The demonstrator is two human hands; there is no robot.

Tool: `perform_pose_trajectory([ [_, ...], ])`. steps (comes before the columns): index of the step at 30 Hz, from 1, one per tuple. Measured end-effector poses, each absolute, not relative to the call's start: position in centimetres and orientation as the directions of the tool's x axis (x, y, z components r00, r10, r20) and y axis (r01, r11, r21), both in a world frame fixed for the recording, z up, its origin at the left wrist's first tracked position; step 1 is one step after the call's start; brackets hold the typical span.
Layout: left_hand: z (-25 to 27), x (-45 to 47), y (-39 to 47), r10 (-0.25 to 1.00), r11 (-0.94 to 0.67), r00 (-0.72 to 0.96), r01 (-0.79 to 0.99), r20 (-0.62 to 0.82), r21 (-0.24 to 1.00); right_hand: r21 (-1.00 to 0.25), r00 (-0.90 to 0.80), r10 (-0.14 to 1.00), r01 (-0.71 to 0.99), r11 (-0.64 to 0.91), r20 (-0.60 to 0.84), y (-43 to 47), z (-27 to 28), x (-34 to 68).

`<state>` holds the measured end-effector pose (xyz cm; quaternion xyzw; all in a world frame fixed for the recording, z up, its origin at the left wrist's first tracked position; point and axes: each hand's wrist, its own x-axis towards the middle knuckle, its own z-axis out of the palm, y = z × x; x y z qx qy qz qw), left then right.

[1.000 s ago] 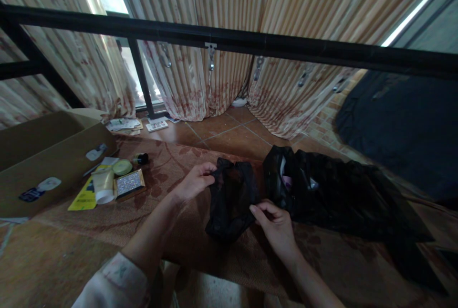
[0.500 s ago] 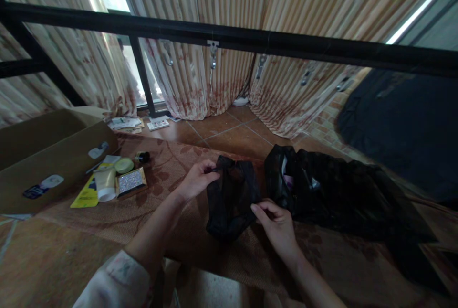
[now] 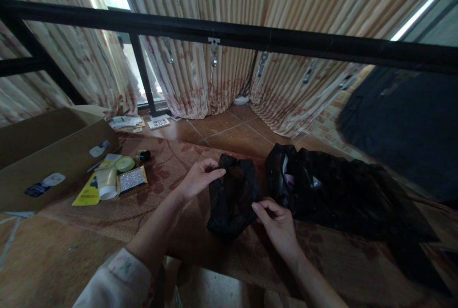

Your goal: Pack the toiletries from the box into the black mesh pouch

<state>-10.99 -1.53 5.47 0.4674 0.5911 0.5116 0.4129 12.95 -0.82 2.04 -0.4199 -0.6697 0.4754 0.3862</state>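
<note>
One mat (image 3: 164,155): reddish brown, leaf-patterned, under the bag, packet, tube, compact and tubs.
Bag (image 3: 336,188): black, on the right; open at its left end, where something purple and something white show.
Carton (image 3: 75,160): brown, open-topped, far left; two stickers on its side, pale with dark blue, print too small to read.
Pouch (image 3: 222,207): black, sheer, between the hands, just left of the bag; mouth spread, contents impossible to tell.
Left hand (image 3: 198,179): thumb and fingers pinching the pouch's upper left edge.
Right hand (image 3: 277,227): fingertips pinching its right edge, lower down.
Packet (image 3: 85,194): yellow, partly under the tube; writing illegible.
Tube (image 3: 106,180): pale, white-capped.
Compact (image 3: 132,180): glittery top, gold-toned rim.
Card (image 3: 158,122): white, on the tiles, black blocky pattern.
Green tub (image 3: 125,164): behind the compact.
Dark tub (image 3: 144,155): black, beside the green one.
</note>
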Motion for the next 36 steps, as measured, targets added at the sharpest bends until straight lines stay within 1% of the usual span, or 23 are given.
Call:
perform_pose_trajectory([
  [7, 5.7, -10.9, -1.7, 0.975, 0.034, -0.220, 0.131, -0.004, 0.991, -0.965, -0.363, 0.928, 0.202, 0.169, 0.087, -0.8, 1.7, 13.1],
  [16, 5.6, -11.0, -1.6, 0.976, 0.030, -0.217, 0.151, 0.003, 0.988, -0.955, -0.382, 0.917, 0.216, 0.204, 0.109, -0.9, 1.6, 13.1],
  [28, 5.5, -11.1, -1.5, 0.978, 0.030, -0.207, 0.144, 0.001, 0.989, -0.955, -0.397, 0.912, 0.216, 0.205, 0.106, -0.9, 1.3, 13.2],
  [32, 5.7, -11.1, -1.4, 0.982, -0.006, -0.184, 0.155, 0.035, 0.988, -0.930, -0.422, 0.892, 0.235, 0.282, 0.164, -1.2, 1.6, 13.3],
  [34, 5.7, -11.1, -1.4, 0.982, -0.036, -0.179, 0.161, 0.065, 0.986, -0.897, -0.464, 0.855, 0.239, 0.373, 0.232, -1.5, 1.9, 13.6],
  [36, 5.7, -11.0, -1.4, 0.979, -0.073, -0.176, 0.174, 0.104, 0.982, -0.838, -0.525, 0.796, 0.255, 0.483, 0.300, -2.0, 2.1, 14.0],
])
